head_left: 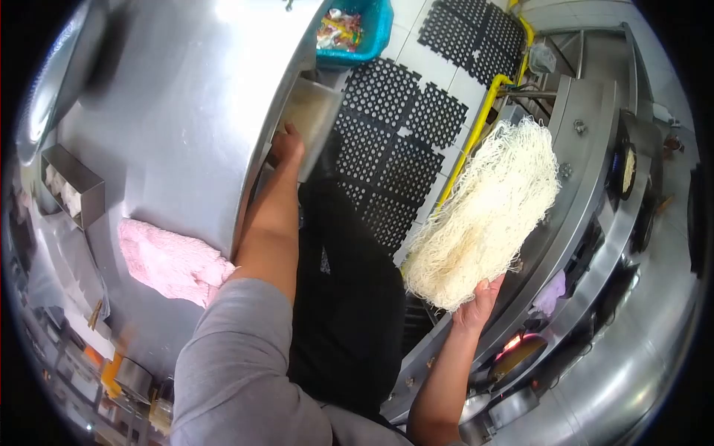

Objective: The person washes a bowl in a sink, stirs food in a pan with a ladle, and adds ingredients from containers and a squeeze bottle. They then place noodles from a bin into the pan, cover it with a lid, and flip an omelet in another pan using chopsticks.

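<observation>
A large, long mass of thin pale dry noodles point(491, 208) rests on my right hand point(477, 303), which grips its near end. Most of my right fingers are hidden beneath the noodles; the thumb shows at the edge. My left hand point(288, 146) reaches down beside the steel table's edge, fingers curled at the near side of a translucent, drawer-like container point(316, 123). That container sits low, partly under the table, and its contents are not clear.
On the steel table point(186, 97) lies a pink cloth point(175, 260). A teal bin point(375, 33) with scraps stands beyond black perforated mats point(387, 141). At right, a stove holds a pan over a flame point(513, 353), and a yellow pipe point(483, 123) runs along its front.
</observation>
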